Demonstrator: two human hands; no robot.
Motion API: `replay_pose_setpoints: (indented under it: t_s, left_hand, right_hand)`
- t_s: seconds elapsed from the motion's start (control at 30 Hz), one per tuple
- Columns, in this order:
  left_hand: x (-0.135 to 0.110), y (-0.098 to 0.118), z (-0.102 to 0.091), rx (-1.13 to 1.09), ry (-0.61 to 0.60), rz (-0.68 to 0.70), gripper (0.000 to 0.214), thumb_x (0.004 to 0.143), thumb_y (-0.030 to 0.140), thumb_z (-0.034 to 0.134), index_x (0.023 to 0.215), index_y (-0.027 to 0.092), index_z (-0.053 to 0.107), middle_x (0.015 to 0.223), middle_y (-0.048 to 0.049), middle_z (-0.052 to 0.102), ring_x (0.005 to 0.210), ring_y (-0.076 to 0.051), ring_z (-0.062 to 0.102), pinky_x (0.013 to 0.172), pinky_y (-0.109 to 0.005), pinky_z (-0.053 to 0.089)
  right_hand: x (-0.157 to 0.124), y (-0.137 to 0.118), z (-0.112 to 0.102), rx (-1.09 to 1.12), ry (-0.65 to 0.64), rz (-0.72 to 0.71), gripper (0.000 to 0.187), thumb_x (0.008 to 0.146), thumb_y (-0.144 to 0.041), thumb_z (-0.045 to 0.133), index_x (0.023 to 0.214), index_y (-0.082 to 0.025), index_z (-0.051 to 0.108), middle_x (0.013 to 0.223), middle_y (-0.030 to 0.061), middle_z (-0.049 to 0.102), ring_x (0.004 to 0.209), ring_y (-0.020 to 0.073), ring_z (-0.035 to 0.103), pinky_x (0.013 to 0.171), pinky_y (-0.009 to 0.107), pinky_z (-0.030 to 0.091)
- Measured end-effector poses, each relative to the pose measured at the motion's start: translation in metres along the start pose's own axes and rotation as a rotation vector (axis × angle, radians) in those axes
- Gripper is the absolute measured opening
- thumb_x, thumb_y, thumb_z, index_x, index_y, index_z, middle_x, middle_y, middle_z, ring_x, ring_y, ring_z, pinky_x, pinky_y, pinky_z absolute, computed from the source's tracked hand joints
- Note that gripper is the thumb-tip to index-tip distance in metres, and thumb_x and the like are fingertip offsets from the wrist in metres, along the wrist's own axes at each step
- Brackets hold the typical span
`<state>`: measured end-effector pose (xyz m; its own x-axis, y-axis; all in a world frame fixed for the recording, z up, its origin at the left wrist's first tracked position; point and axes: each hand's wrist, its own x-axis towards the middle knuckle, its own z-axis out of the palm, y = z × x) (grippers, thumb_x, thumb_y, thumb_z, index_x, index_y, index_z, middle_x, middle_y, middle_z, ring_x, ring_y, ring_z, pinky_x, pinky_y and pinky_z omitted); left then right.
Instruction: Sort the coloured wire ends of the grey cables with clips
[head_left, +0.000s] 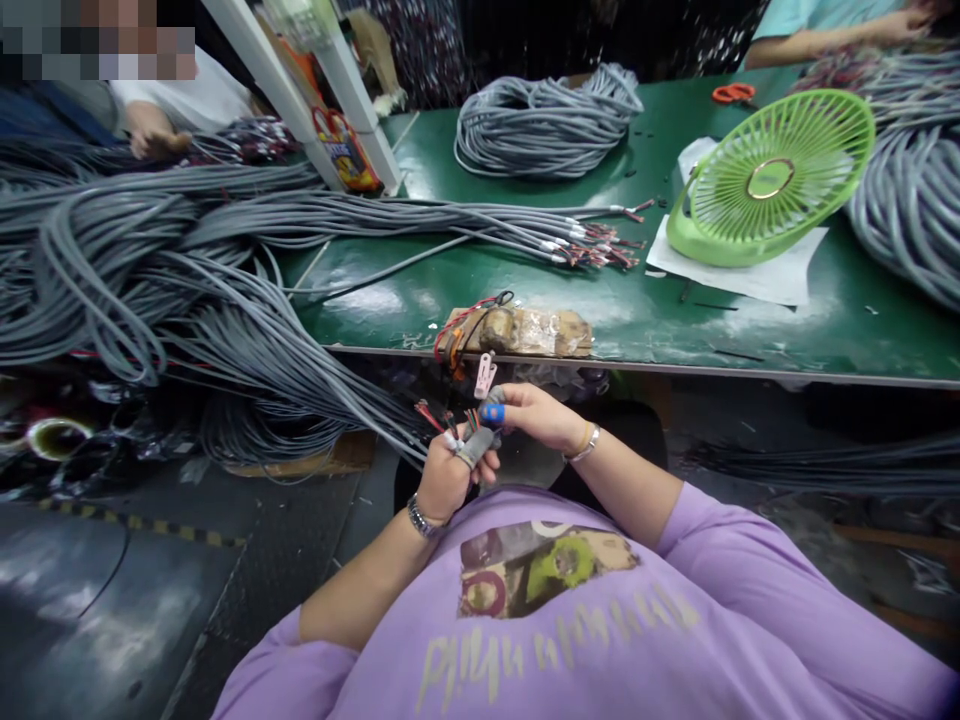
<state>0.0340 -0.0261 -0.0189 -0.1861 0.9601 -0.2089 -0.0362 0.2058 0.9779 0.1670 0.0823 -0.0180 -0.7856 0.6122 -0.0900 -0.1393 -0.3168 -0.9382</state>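
My left hand (448,470) is closed around the end of a grey cable (360,415), whose stripped coloured wires (442,415) fan out above the thumb. A grey finger cot covers that thumb. My right hand (536,412) pinches the wire tips, with a blue cot on one fingertip. Both hands hover just below the table's front edge, close to my chest. A small pink tool (484,375) hangs at the edge right above them.
A large mass of grey cables (150,260) drapes off the green table (750,320) at left. A taped wooden block (525,330) sits at the front edge. A green fan (772,180), a cable coil (544,120), orange scissors (733,94) and other people's arms lie beyond.
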Motion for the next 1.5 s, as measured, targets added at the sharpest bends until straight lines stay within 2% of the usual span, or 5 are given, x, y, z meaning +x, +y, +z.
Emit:
replay_pose_setpoints:
  t_s: [0.2, 0.53, 0.97, 1.3, 1.5]
  left_hand:
    - [0.004, -0.003, 0.004, -0.132, 0.182, 0.066, 0.033, 0.078, 0.046, 0.066, 0.068, 0.015, 0.057, 0.055, -0.0009, 0.065, 0.038, -0.009, 0.057, 0.033, -0.016, 0.031]
    - [0.005, -0.008, -0.001, -0.030, -0.091, -0.010, 0.034, 0.081, 0.045, 0.064, 0.071, 0.012, 0.063, 0.062, -0.0080, 0.070, 0.048, -0.015, 0.066, 0.038, -0.019, 0.041]
    - [0.004, -0.008, 0.008, -0.249, 0.176, 0.070, 0.034, 0.076, 0.045, 0.067, 0.069, 0.013, 0.058, 0.059, -0.0042, 0.068, 0.043, -0.013, 0.063, 0.033, -0.017, 0.033]
    - [-0.001, 0.003, 0.007, -0.301, 0.180, 0.103, 0.029, 0.081, 0.041, 0.065, 0.076, 0.013, 0.063, 0.057, -0.0023, 0.067, 0.040, -0.009, 0.060, 0.033, -0.014, 0.032]
    - [0.002, 0.012, 0.017, -0.269, 0.175, 0.152, 0.028, 0.080, 0.040, 0.066, 0.075, 0.013, 0.063, 0.060, -0.0029, 0.068, 0.041, -0.009, 0.060, 0.033, -0.015, 0.032]
  right_hand:
    - [-0.007, 0.013, 0.003, 0.088, 0.076, 0.085, 0.041, 0.064, -0.050, 0.077, 0.079, -0.016, 0.060, 0.067, -0.0027, 0.055, 0.053, 0.0067, 0.046, 0.049, 0.020, 0.041]
    - [-0.002, 0.011, 0.019, 0.103, 0.099, -0.005, 0.037, 0.062, -0.042, 0.080, 0.066, -0.014, 0.056, 0.056, -0.0031, 0.054, 0.048, 0.0063, 0.042, 0.046, 0.021, 0.029]
    - [0.003, 0.023, 0.024, 0.192, 0.248, -0.023, 0.042, 0.055, -0.044, 0.084, 0.066, -0.014, 0.057, 0.055, -0.0044, 0.053, 0.046, 0.0049, 0.039, 0.045, 0.020, 0.029]
    - [0.008, 0.022, -0.003, 0.463, 0.139, 0.093, 0.047, 0.072, -0.060, 0.067, 0.077, -0.014, 0.059, 0.062, -0.0032, 0.052, 0.048, 0.0054, 0.037, 0.047, 0.020, 0.032]
    - [0.024, 0.009, 0.005, 0.248, 0.174, -0.053, 0.050, 0.070, -0.063, 0.068, 0.075, -0.014, 0.059, 0.060, -0.0029, 0.051, 0.046, 0.0048, 0.033, 0.043, 0.020, 0.022]
